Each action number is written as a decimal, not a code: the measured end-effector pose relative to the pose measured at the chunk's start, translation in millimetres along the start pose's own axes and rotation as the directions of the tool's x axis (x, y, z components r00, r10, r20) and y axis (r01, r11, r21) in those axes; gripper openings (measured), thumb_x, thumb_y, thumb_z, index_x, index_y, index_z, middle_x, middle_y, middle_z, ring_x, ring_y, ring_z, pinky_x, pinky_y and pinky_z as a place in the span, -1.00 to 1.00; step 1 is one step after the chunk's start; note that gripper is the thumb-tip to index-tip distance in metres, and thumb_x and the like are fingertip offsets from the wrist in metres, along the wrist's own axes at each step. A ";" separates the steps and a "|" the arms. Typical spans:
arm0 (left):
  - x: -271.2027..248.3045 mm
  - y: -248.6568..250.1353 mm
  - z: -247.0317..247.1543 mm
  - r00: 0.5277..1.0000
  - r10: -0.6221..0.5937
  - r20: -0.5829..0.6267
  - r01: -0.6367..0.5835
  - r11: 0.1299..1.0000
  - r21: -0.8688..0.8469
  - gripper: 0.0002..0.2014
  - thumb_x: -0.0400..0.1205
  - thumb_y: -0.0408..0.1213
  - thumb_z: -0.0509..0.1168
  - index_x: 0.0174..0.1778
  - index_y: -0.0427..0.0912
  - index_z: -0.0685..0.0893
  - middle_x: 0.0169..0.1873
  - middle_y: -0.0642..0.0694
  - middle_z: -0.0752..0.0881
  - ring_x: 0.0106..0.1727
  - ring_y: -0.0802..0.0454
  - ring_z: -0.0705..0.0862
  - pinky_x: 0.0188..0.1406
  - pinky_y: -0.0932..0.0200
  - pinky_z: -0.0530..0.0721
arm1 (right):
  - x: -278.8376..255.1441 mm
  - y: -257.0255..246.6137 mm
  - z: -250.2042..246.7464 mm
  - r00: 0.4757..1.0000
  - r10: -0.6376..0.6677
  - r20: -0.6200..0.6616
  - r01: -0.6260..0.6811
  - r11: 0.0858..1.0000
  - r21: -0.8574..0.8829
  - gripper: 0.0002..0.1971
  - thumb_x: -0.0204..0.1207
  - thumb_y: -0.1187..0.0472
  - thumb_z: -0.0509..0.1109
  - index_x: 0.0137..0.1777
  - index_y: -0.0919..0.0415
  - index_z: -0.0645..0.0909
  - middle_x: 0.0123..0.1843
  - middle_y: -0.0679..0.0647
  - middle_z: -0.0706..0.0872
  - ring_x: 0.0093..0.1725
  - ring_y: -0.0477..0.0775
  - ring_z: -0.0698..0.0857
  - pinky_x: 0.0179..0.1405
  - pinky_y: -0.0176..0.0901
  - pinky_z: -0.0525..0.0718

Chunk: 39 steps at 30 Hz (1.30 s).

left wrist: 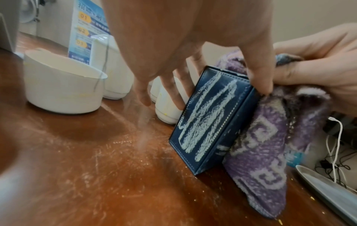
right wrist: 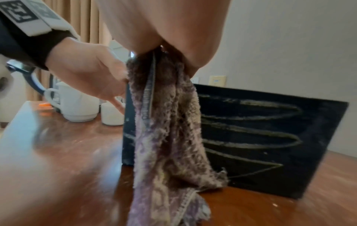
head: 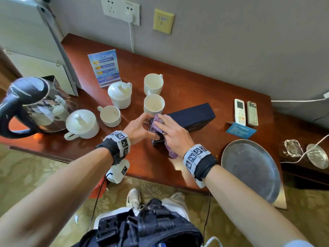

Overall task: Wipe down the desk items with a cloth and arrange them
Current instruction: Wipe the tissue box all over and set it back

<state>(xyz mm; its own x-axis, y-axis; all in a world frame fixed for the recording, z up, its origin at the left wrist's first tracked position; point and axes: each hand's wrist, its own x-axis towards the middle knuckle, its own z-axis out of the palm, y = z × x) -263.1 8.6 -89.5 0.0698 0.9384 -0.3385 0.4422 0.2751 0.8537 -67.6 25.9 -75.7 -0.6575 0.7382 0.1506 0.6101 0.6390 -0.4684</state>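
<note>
Mid-frame, your left hand (head: 139,127) grips the dark blue rectangular box (head: 192,116). Your right hand (head: 173,134) clutches the purple patterned cloth (head: 171,152) against it.

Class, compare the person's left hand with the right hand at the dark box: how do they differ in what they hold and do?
The left hand grips the near end of the dark blue box bare, thumb on one side and fingers on the other; the right hand holds a purple cloth. The left hand seems to steady the box; the right hand presses the cloth onto its top. Both are at the box, and both wrists wear marker bands.
</note>
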 end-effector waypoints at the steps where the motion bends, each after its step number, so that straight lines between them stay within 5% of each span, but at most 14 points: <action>1: 1.3 -0.4 -0.4 1.000 -0.008 0.003 0.008 1.000 0.006 -0.35 0.29 -0.20 0.69 0.23 0.14 0.54 0.07 0.06 0.74 0.15 0.08 0.69 0.15 0.15 0.61 | 0.8 7.3 -5.6 0.999 0.045 -0.005 -0.045 0.999 -0.001 -0.44 0.48 0.45 0.15 0.45 0.17 0.63 0.60 0.17 0.49 0.58 0.23 0.47 0.41 0.19 0.61; 6: 0.5 -1.3 2.0 1.000 -0.010 -0.013 0.010 1.000 -0.018 -0.36 0.26 -0.15 0.68 0.19 0.19 0.54 0.07 0.09 0.75 0.15 0.08 0.69 0.23 0.06 0.60 | 3.5 57.0 -44.1 0.920 0.381 -0.090 -0.381 0.924 0.009 -0.56 0.69 0.42 0.16 0.48 0.14 0.61 0.65 0.12 0.43 0.61 0.14 0.42 0.52 0.16 0.47; 10: -1.7 1.0 4.8 0.999 -0.004 -0.037 0.003 0.999 -0.035 -0.39 0.26 -0.18 0.68 0.15 0.21 0.54 0.06 0.12 0.74 0.15 0.10 0.68 0.19 0.12 0.57 | 5.7 20.0 -19.7 0.975 0.166 -0.146 -0.178 0.981 -0.078 -0.67 0.67 0.39 0.19 0.31 0.30 0.70 0.45 0.25 0.63 0.46 0.26 0.56 0.33 0.19 0.66; 12: -3.0 2.7 2.8 1.000 0.012 -0.028 -0.013 0.999 -0.032 -0.42 0.19 -0.11 0.64 0.07 0.22 0.54 -0.01 0.10 0.74 0.06 0.16 0.69 0.07 0.17 0.58 | 6.5 -8.7 4.0 0.994 0.062 -0.088 -0.063 0.998 -0.008 -0.63 0.60 0.41 0.20 0.32 0.28 0.71 0.45 0.24 0.63 0.50 0.24 0.54 0.41 0.10 0.59; 15: -4.4 4.9 -0.1 0.999 0.045 -0.008 -0.045 0.999 -0.030 -0.48 0.23 -0.19 0.62 -0.05 0.24 0.48 -0.11 0.18 0.69 -0.09 0.33 0.63 -0.07 0.27 0.51 | 9.1 -25.9 14.7 0.997 0.075 0.004 -0.075 0.994 0.084 -0.51 0.52 0.44 0.19 0.43 0.23 0.64 0.59 0.18 0.51 0.63 0.17 0.40 0.51 0.06 0.50; 18: -4.6 2.0 0.8 0.999 0.045 -0.006 -0.045 0.999 -0.007 -0.43 0.34 -0.28 0.66 0.11 0.19 0.51 0.02 0.15 0.70 0.11 0.21 0.65 0.08 0.24 0.56 | 9.9 -8.2 0.1 0.995 0.076 0.071 -0.081 0.994 0.072 -0.45 0.51 0.51 0.23 0.48 0.18 0.60 0.63 0.13 0.45 0.62 0.13 0.42 0.46 0.03 0.54; 21: -5.1 3.1 1.0 1.000 0.024 0.003 -0.024 0.999 0.044 -0.36 0.36 -0.19 0.66 0.26 0.11 0.46 0.06 0.20 0.67 0.19 0.10 0.66 0.23 0.14 0.56 | 6.7 24.9 -21.8 0.982 0.190 -0.007 -0.189 0.980 0.058 -0.44 0.47 0.54 0.21 0.45 0.18 0.63 0.61 0.15 0.47 0.58 0.14 0.46 0.51 0.07 0.51; 25: -4.7 11.4 4.5 0.998 0.043 0.047 -0.052 0.975 0.217 -0.25 0.34 0.01 0.57 0.38 0.00 0.35 0.15 0.10 0.63 0.23 -0.04 0.65 0.48 -0.23 0.46 | -4.1 66.5 -54.0 0.886 0.458 -0.068 -0.451 0.887 0.104 -0.53 0.66 0.46 0.23 0.51 0.12 0.59 0.66 0.05 0.40 0.64 0.01 0.38 0.56 -0.37 0.21; 29: -2.0 18.7 5.8 0.999 0.027 0.046 -0.035 0.984 0.176 -0.23 0.30 0.08 0.57 0.38 0.04 0.39 0.20 0.00 0.69 0.18 -0.08 0.69 0.28 -0.06 0.63 | -15.3 74.6 -72.2 0.832 0.530 -0.165 -0.458 0.824 0.335 -0.64 0.73 0.34 0.26 0.49 0.17 0.60 0.54 -0.15 0.46 0.53 -0.22 0.42 0.43 -0.68 0.17; 35: -1.8 16.7 -7.5 0.989 -0.089 0.117 0.099 0.991 -0.089 -0.26 0.09 0.22 0.51 0.17 -0.02 0.61 0.05 -0.12 0.80 0.10 -0.13 0.76 0.26 -0.12 0.65 | -28.4 72.0 -76.1 0.821 0.524 -0.227 -0.395 0.809 0.436 -0.64 0.74 0.30 0.27 0.51 0.18 0.57 0.52 -0.17 0.47 0.50 -0.38 0.38 0.48 -0.62 0.21; 39: -11.5 3.1 -6.8 0.972 -0.174 0.155 0.197 0.970 -0.142 -0.27 0.09 0.13 0.49 0.19 -0.07 0.67 0.00 -0.06 0.81 0.07 -0.03 0.74 0.11 0.21 0.62 | -38.0 72.8 -59.2 0.812 0.546 -0.206 -0.423 0.793 0.437 -0.64 0.74 0.28 0.26 0.51 0.14 0.57 0.59 -0.08 0.48 0.57 -0.24 0.40 0.55 -0.53 0.22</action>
<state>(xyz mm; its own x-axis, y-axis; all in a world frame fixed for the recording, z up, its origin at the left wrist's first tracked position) -268.6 0.1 -80.3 0.1296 0.8320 -0.5394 0.3156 0.4811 0.8179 27.9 57.1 -64.0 -0.1096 0.9929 0.0453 0.5691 0.1000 -0.8161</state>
